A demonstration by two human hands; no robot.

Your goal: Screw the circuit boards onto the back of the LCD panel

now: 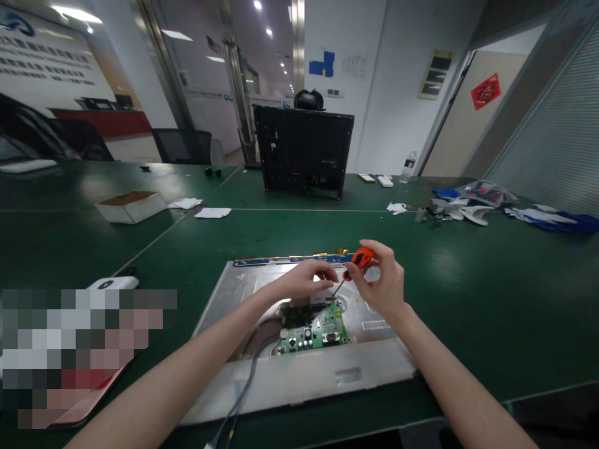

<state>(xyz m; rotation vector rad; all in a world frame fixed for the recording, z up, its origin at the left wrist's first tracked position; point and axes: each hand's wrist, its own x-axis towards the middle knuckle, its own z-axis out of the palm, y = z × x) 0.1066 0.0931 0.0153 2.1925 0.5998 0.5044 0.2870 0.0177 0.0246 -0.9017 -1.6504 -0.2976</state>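
Head view, left to right: a cardboard box [130, 206] sits far left on the green table [468, 280]; your left hand [304, 279], fingers curled down, touches the metal back panel [224, 293] just above the green circuit board [314, 330]. Your right hand [381, 280] pinches the orange-handled screwdriver [355, 262], its tip angled down toward the board's upper edge.

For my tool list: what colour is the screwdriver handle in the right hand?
Orange, with a black shaft, on the screwdriver; the head view shows it.
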